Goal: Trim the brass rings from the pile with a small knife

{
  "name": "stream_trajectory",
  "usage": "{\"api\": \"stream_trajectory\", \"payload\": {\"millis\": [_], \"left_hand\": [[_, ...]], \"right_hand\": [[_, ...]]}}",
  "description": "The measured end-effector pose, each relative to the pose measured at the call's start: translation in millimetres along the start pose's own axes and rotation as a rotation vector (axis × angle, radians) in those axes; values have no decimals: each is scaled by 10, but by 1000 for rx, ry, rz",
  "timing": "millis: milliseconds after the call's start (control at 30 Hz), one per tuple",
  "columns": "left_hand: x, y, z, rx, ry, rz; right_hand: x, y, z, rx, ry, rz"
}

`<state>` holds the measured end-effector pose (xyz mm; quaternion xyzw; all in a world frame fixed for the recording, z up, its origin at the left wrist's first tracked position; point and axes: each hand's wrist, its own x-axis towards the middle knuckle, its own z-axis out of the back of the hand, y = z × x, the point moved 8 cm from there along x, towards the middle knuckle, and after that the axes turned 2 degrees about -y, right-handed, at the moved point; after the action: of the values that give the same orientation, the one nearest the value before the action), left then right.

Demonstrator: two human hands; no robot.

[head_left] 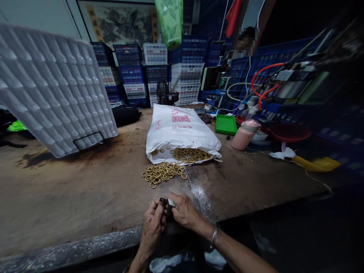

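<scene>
At the table's front edge my two hands are close together. My right hand [185,212], with a bracelet on the wrist, is closed on a small tool with a dark tip and a pale part [171,202]; its exact kind does not show. My left hand [154,219] is closed in a pinch at the dark tip, and what it holds is hidden by the fingers. Just beyond the hands lies a loose pile of brass-coloured rings [163,172]. More rings spill from the open mouth of a white woven sack [182,131] lying on its side.
A white moulded plastic tray [59,87] stands tilted at the left. To the right are a pink bottle [244,134], a green tray [226,124], a red basin [290,132] and a machine with orange hoses [292,85]. Stacked crates [131,76] line the back.
</scene>
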<state>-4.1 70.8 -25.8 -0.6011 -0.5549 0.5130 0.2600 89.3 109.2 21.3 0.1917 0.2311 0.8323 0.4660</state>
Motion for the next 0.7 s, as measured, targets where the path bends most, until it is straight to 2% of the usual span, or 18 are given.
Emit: {"api": "stream_trajectory", "payload": {"millis": [267,533,700], "left_hand": [[-29,-81,-34,-11,-31,-13],[-22,-67,-29,-23,1,-28],[-14,-73,-7,4,-18,-32]], "right_hand": [[-21,103,31,-85,62,13],[-26,103,8,-118,76,19],[-44,138,15,-133,97,5]]}}
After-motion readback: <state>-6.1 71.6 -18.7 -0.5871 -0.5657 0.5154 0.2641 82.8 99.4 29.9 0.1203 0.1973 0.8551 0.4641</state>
